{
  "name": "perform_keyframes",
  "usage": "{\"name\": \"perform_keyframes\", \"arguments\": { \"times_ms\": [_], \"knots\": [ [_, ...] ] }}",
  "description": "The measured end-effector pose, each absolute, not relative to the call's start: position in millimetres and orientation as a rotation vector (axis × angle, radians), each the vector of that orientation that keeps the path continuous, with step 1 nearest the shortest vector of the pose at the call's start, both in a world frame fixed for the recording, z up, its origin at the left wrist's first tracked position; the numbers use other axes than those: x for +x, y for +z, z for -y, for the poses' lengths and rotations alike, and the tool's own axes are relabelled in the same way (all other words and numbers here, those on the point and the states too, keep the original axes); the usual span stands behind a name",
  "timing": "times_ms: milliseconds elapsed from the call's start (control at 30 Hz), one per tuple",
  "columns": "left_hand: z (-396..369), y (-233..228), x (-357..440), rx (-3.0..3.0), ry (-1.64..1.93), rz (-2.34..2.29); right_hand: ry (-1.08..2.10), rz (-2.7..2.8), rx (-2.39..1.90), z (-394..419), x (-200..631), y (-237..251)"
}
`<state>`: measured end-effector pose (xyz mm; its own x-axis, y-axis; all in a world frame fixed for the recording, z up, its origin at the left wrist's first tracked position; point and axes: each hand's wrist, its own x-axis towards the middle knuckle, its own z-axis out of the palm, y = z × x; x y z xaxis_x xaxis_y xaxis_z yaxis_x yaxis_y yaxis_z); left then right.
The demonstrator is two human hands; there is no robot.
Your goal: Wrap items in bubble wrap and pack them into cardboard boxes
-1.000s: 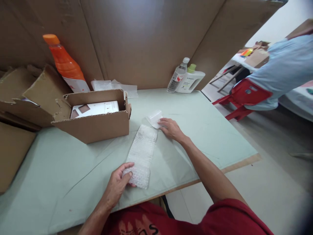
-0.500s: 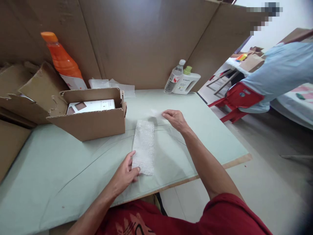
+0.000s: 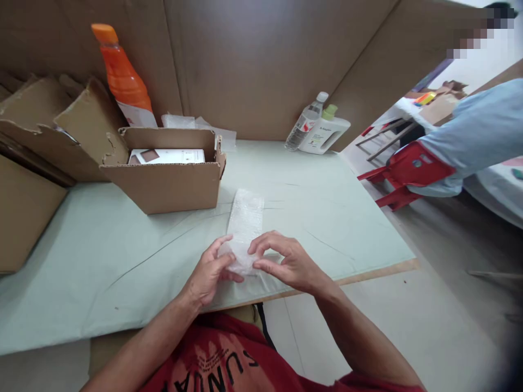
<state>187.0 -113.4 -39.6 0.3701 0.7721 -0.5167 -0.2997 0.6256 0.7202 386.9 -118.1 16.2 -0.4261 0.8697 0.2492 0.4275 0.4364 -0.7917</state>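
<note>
A flat bubble wrap pouch [image 3: 247, 215] lies on the pale green table cover, its long side pointing away from me. My left hand [image 3: 210, 269] is closed on the left side of its near end, thumb on top and fingers reaching underneath. On the opposite side, my right hand [image 3: 281, 258] curls its thumb and fingers at the pouch's near right edge, touching it. The plastic looks folded and crinkled between both hands. Whether a small clear piece is under the right fingers cannot be made out.
An open cardboard box [image 3: 180, 188] holding a white printed box [image 3: 180, 156] stands at left. Behind are an orange bottle [image 3: 127, 81], clear plastic sheets [image 3: 180, 121], a water bottle [image 3: 304, 125] and a white jug [image 3: 324, 136]. A person sits on a red chair [image 3: 420, 169] at right.
My right hand has come down and left to the pouch's near end from further back, where it held a small translucent piece. My left hand stays on the pouch. The view has shifted slightly.
</note>
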Motion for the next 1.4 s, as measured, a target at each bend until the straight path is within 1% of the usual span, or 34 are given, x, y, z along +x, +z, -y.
{"name": "perform_keyframes", "arguments": {
  "times_ms": [133,233,367,467,600,767,900,1033,1233,1333,1400],
  "knots": [
    [119,-49,179,0.721,0.737,-0.999,1.172,1.891,-1.071,124,383,10],
    [120,-51,169,0.807,0.674,-0.956,1.224,1.77,-1.096,120,386,8],
    [126,-54,163,0.803,0.532,-0.819,0.956,1.65,-1.289,112,392,8],
    [135,-59,164,0.743,0.434,-0.779,0.836,1.566,-1.386,97,400,6],
    [148,-65,165,0.789,0.558,-0.884,0.734,1.551,-1.436,64,412,-10],
    [159,-71,168,0.979,0.712,-1.128,0.637,1.719,-1.475,19,412,-41],
    [157,-77,170,1.028,0.619,-1.103,0.542,1.946,-1.584,-3,407,-64],
    [155,-76,171,1.014,0.563,-1.094,0.43,2.088,-1.694,-7,406,-83],
    [161,-69,169,1.096,0.56,-1.081,0.233,2.151,-1.584,-10,407,-86],
    [162,-70,170,1.071,0.554,-1.079,0.228,2.291,-1.582,-15,406,-85],
    [162,-72,170,1.085,0.543,-1.068,0.165,2.313,-1.562,-12,406,-83]
  ]
}}
